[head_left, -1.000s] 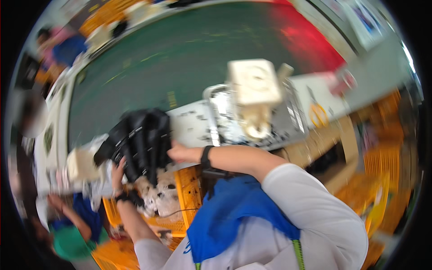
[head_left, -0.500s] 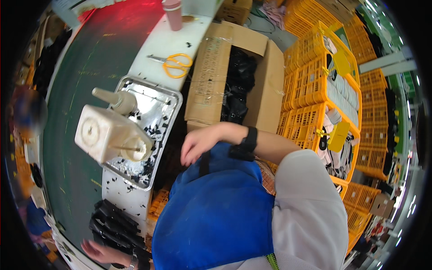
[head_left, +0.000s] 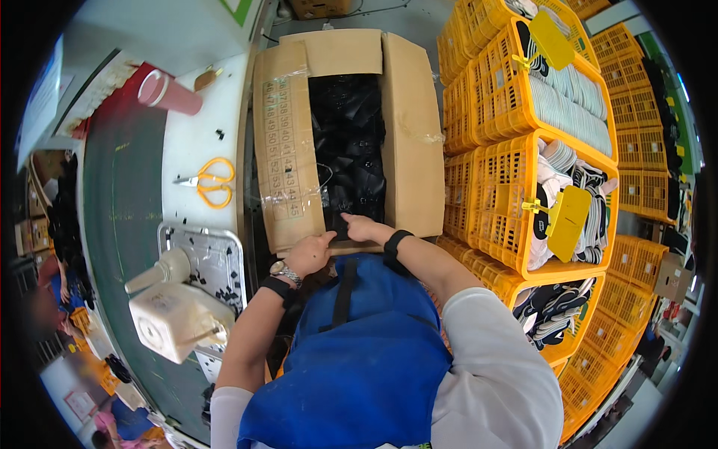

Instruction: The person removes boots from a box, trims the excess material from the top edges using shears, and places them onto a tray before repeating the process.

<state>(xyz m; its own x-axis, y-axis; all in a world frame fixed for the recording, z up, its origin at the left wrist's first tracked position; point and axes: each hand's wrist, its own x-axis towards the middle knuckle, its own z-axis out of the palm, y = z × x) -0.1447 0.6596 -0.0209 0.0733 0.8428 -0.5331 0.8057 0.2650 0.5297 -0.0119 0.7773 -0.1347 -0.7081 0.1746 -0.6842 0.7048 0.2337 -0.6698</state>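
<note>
An open cardboard box (head_left: 280, 161) stands in front of me, filled with shiny black pieces (head_left: 350, 142) that look like leather or plastic. Both hands meet at its near end. My left hand (head_left: 308, 254), with a metal watch at the wrist, has its fingers closed on a black piece (head_left: 342, 233) at the near rim. From the right, my right hand (head_left: 364, 228) has its fingers bent onto the same piece, a dark band around that wrist. Fingertips of both hands are partly hidden in the black material.
On the left bench lie orange-handled scissors (head_left: 208, 182), a pink cup (head_left: 170, 91) and a metal tray (head_left: 238, 254) with black scraps, a squeeze bottle (head_left: 161, 271) and a whitish container (head_left: 176, 322). Yellow crates (head_left: 493, 202) of shoe parts stack up at the right. A green conveyor belt (head_left: 123, 202) runs alongside.
My view has turned toward the box. My left hand has left the black pieces on the bench and come to the box; my right hand has moved to its near end too.
</note>
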